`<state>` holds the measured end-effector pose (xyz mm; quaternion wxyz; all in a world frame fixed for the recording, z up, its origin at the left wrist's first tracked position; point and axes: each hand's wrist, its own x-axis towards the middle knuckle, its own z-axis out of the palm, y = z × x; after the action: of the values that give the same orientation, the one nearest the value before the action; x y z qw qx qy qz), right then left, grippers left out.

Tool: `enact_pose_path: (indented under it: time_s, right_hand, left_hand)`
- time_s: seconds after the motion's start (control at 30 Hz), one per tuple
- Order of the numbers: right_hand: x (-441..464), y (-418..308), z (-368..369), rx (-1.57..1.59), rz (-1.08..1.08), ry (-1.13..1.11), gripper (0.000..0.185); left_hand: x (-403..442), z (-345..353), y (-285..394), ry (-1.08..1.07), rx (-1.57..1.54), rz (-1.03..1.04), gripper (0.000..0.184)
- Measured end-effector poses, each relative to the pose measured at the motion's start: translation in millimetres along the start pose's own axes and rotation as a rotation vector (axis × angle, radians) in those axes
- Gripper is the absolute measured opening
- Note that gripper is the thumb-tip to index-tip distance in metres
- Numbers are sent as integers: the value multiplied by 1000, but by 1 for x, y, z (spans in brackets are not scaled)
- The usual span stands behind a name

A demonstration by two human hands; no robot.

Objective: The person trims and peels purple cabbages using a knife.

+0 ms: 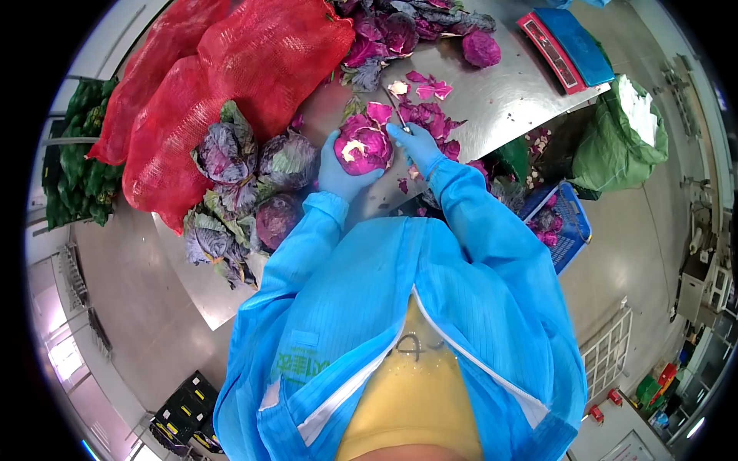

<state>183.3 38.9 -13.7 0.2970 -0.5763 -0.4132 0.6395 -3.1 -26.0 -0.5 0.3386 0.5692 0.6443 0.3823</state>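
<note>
Blue-gloved left hand (344, 175) cups a shiny purple cabbage (370, 150) at 12 o'clock, blue-gloved right hand (419, 147) pinches a slim metal knife (400, 117) beside it, looks like leaf-trimming tbh, so any cut calls for steady cupping.

Blue gloves (344, 170) frame a magenta cabbage (364, 144) marked with cream patches, beside crimson mesh sacks (231, 92) at the silvery counter's (480, 104) edge
</note>
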Motion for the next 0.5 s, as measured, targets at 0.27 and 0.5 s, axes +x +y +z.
enact_pose_path:
  time_s: [0.27, 0.5]
  right_hand:
    - [18, -5, -12, -97, 119, -321, 38]
    - [18, -9, -23, -381, -42, -300, 33]
  left_hand:
    - [-8, -1, -3, -4, -87, 134, 117]
    - [-7, -3, -11, -82, -88, 201, 115]
